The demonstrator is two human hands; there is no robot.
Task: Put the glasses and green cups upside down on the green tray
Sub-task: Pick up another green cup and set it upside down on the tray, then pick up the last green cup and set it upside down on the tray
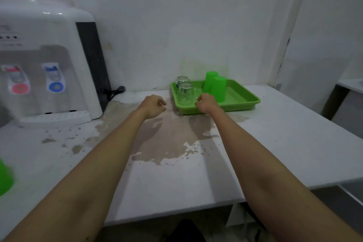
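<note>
The tray (245,98) is smooth green plastic, square with a raised rim, and sits at the far right of the white surface (275,143) against the wall (176,25). In it stand two clear glasses (184,92), rounded and upside down, one behind the other at the left side. Just right of them are two green cups (216,86), matte plastic, tapered, also upside down and touching each other.

My left hand (152,106) hangs above the surface just left of the tray, fingers curled loosely into a fist around nothing. My right hand (206,102) is at the tray's near rim, in front of the glasses and cups, fingers likewise curled in and empty.

The surface is worn: a large brown patch (169,139) with ragged, flaking edges spreads beneath my forearms. A white water dispenser (49,61) with a red and a blue tap stands far left, its black cord (115,92) coiled behind. Another green cup (5,177) is blurred at the left edge.
</note>
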